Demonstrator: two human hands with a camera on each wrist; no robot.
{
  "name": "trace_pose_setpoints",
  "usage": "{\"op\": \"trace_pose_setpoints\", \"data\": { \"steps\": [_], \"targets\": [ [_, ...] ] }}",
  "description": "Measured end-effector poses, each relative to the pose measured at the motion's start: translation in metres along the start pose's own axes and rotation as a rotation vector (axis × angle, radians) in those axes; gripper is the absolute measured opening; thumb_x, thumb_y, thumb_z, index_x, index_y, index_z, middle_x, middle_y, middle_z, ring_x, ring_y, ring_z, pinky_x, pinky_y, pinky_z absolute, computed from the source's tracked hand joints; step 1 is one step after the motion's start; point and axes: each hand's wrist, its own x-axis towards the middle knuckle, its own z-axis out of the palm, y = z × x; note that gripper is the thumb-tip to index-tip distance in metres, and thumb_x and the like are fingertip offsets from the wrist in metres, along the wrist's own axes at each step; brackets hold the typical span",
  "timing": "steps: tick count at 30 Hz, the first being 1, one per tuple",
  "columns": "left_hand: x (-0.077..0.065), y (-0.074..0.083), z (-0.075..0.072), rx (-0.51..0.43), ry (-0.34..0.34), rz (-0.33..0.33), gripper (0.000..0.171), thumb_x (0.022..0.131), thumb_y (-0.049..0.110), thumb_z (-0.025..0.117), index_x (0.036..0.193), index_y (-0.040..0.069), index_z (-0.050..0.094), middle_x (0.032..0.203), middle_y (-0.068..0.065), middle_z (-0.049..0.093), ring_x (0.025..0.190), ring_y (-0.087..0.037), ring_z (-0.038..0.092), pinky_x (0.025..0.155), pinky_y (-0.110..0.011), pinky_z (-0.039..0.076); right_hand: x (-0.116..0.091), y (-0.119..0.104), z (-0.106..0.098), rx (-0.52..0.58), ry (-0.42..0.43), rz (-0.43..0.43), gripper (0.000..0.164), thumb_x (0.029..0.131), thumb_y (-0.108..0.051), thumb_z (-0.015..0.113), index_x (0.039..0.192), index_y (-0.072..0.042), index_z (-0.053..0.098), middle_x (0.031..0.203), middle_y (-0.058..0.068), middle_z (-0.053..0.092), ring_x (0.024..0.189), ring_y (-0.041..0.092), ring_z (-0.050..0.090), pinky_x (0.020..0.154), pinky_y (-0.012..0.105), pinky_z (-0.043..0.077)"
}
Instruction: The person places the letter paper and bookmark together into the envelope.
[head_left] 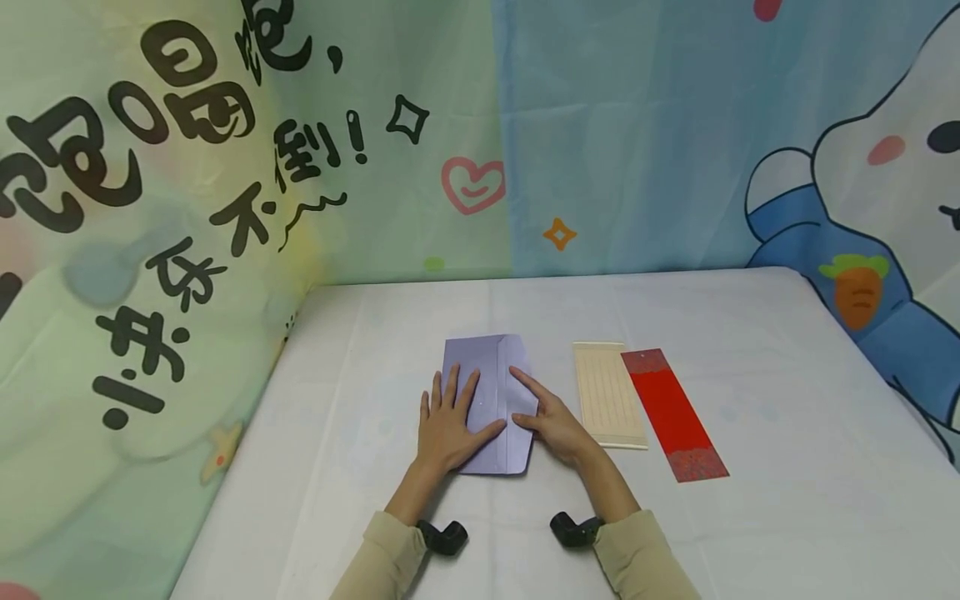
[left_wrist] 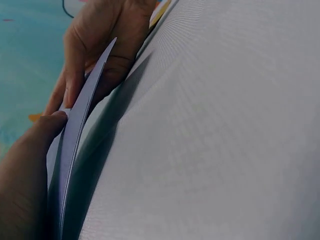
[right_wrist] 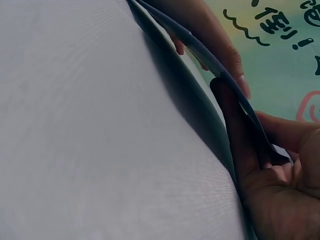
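A lilac envelope lies upright on the table in front of me, with a long flap down its right side. Spread flat on its left half is my left hand, thumb stretched toward the flap. My right hand holds the right edge, thumb on top and other fingers underneath, as the right wrist view shows with the fingers under the paper. Seen edge-on in the left wrist view, the envelope bows up off the cloth, and my left thumb presses its upper face.
Right of the envelope lies a cream sheet with vertical lines. A red paper strip with patterned ends slants over its upper corner. White cloth covers the table; a printed curtain hangs behind and at the sides.
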Motion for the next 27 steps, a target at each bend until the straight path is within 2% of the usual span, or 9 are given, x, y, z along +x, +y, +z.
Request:
{"op": "trace_pose_setpoints", "data": {
  "steps": [5, 9, 15, 17, 23, 27],
  "targets": [
    [0.0017, 0.0035, -0.0003, 0.005, 0.023, 0.005, 0.092, 0.073, 0.078, 0.040, 0.148, 0.030, 0.020, 0.154, -0.006, 0.011, 0.137, -0.037, 0.009, 0.103, -0.055, 0.017, -0.0004, 0.0010, -0.0029, -0.009, -0.028, -0.014, 0.074, 0.086, 0.013, 0.048, 0.148, -0.012, 0.018, 0.149, 0.016, 0.007, 0.103, 0.027, 0.053, 0.075, 0.038, 0.050],
    [0.0021, 0.0051, 0.0005, -0.007, 0.054, 0.019, 0.090, 0.073, 0.077, 0.041, 0.147, 0.028, 0.025, 0.153, -0.007, 0.015, 0.136, -0.039, 0.013, 0.102, -0.055, 0.020, -0.0016, 0.0001, -0.0033, -0.023, -0.034, -0.008, 0.073, 0.086, 0.013, 0.048, 0.148, -0.013, 0.019, 0.151, 0.011, 0.005, 0.109, 0.029, 0.047, 0.077, 0.037, 0.050],
    [0.0032, 0.0030, 0.0061, -0.036, 0.172, 0.089, 0.080, 0.076, 0.073, 0.042, 0.142, 0.028, 0.037, 0.149, -0.010, 0.026, 0.127, -0.046, 0.029, 0.092, -0.055, 0.034, -0.0031, -0.0010, -0.0023, -0.042, -0.038, 0.002, 0.072, 0.087, 0.011, 0.047, 0.148, -0.011, 0.017, 0.151, 0.013, 0.002, 0.112, 0.030, 0.043, 0.078, 0.035, 0.049],
    [0.0032, 0.0031, 0.0064, -0.050, 0.190, 0.103, 0.077, 0.076, 0.071, 0.045, 0.141, 0.029, 0.039, 0.149, -0.009, 0.026, 0.125, -0.047, 0.032, 0.088, -0.055, 0.037, -0.0032, -0.0007, -0.0027, -0.042, -0.036, 0.007, 0.073, 0.087, 0.011, 0.047, 0.148, -0.012, 0.016, 0.151, 0.014, 0.001, 0.113, 0.031, 0.042, 0.079, 0.035, 0.049],
    [0.0025, 0.0055, 0.0020, -0.065, 0.179, 0.077, 0.074, 0.073, 0.065, 0.053, 0.139, 0.032, 0.042, 0.150, -0.005, 0.026, 0.122, -0.046, 0.036, 0.077, -0.054, 0.045, -0.0036, -0.0003, -0.0031, -0.035, -0.030, 0.025, 0.076, 0.087, 0.011, 0.049, 0.149, -0.015, 0.014, 0.152, 0.016, 0.001, 0.119, 0.034, 0.037, 0.082, 0.038, 0.047],
    [0.0017, 0.0063, 0.0006, -0.079, 0.181, 0.051, 0.073, 0.072, 0.064, 0.054, 0.137, 0.032, 0.044, 0.149, -0.003, 0.028, 0.122, -0.043, 0.039, 0.070, -0.052, 0.048, -0.0039, -0.0004, -0.0022, -0.026, -0.038, 0.028, 0.076, 0.087, 0.010, 0.048, 0.149, -0.014, 0.012, 0.151, 0.019, 0.005, 0.118, 0.035, 0.039, 0.083, 0.039, 0.046]
  ]
}}
